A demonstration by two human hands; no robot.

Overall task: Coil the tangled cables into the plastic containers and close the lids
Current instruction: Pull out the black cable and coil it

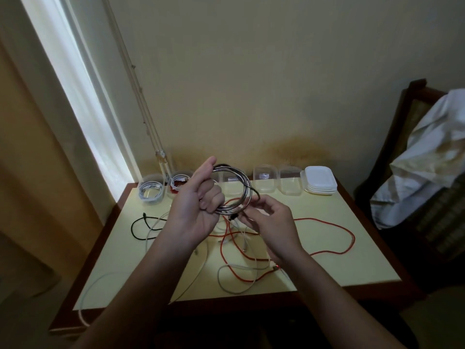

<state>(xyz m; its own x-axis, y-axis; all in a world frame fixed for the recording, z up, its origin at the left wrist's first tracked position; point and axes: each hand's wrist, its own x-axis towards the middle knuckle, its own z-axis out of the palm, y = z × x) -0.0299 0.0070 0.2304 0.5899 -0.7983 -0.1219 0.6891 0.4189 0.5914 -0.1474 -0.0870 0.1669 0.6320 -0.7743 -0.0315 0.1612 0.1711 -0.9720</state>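
My left hand (198,205) grips a coil of dark grey cable (242,187) raised above the table, fingers curled round its lower left side. My right hand (270,220) pinches the loose end of the same cable just right of the coil, the black plug (232,217) hanging below. On the table lie a tangled red cable (334,224), white cables (236,268) and a black cable (137,227). At the back stand clear plastic containers: one with a white coil (150,190), one with white and red cable (177,185), and empty ones (264,180). A stack of white lids (320,181) sits at the back right.
The pale yellow table (352,248) has a dark wooden rim and stands against the wall. One white cable (83,308) hangs over the front left edge. A chair draped with white cloth (427,157) stands at the right. A window and curtain are at the left.
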